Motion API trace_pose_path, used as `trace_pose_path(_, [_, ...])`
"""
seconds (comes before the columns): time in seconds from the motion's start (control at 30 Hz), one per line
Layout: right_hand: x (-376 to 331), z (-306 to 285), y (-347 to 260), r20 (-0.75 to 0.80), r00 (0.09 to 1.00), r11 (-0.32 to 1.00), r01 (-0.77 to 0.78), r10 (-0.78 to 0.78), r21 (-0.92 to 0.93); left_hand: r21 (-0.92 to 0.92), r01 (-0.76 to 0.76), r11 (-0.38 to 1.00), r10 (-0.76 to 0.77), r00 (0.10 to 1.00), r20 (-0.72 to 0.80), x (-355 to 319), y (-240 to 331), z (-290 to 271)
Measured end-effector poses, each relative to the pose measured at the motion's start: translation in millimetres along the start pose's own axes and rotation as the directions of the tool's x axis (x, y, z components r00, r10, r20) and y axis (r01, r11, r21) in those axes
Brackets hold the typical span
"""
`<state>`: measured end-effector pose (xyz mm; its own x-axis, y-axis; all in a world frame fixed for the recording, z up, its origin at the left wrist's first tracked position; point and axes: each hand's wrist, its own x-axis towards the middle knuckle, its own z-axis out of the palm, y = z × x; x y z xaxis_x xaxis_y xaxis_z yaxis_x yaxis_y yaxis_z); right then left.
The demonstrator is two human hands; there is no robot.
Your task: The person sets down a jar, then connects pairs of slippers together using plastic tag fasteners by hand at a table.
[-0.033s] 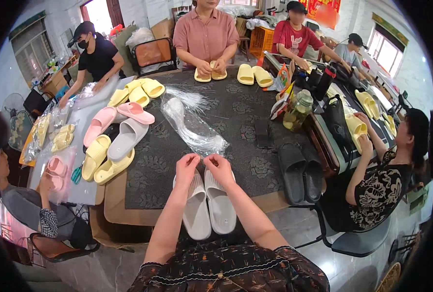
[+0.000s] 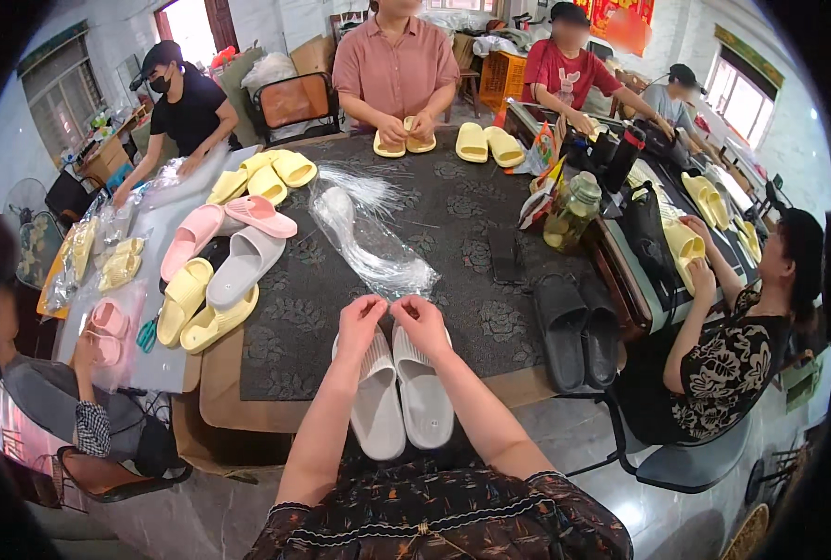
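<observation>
The left hand [image 2: 359, 317] and the right hand [image 2: 422, 319] meet just above the toe ends of a pair of white slippers [image 2: 400, 387]. Both hands are curled with fingertips pinched together, nearly touching each other; what they pinch is too small to make out, perhaps a thin tie. The slippers lie side by side at the near edge of the bench [image 2: 275, 411], toes pointing to 12 o'clock, heels hanging slightly over the edge toward the person.

At 12 o'clock from the hands, near them, lies a bundle of clear plastic bags [image 2: 373, 247] on the dark patterned cloth [image 2: 453, 215] that covers the bench. At 3 o'clock from the hands sits a pair of black slippers [image 2: 579, 327], side by side. At 9 to 10 o'clock lies a heap of slippers: yellow ones [image 2: 191, 303], a grey one [image 2: 243, 266] and pink ones [image 2: 224, 224].

Further out at 12 o'clock, a person in a pink shirt [image 2: 395, 70] holds yellow slippers [image 2: 402, 142] at the far edge of the bench, with another yellow pair [image 2: 488, 145] just beside them. At 1 to 2 o'clock stands a glass jar [image 2: 570, 210]. At 3 o'clock a seated person in a patterned black top [image 2: 728, 350] holds a yellow slipper [image 2: 684, 245].
</observation>
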<state>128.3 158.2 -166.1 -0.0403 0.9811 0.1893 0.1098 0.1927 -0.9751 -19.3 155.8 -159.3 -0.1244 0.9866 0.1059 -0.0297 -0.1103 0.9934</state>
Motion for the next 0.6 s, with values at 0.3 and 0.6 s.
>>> trace_pose_path(0.3, [-3,-2,-9,-0.034,0.999,0.997,0.013,-0.015,-0.073,0.005,-0.021,1.0,0.021,0.999,-0.028,0,0,1])
trace_pose_path(0.6, [-3,-4,-8,0.004,1.0,0.999,-0.016,0.017,-0.05,0.155,-0.079,0.985,0.072,0.996,0.045,-3,6,0])
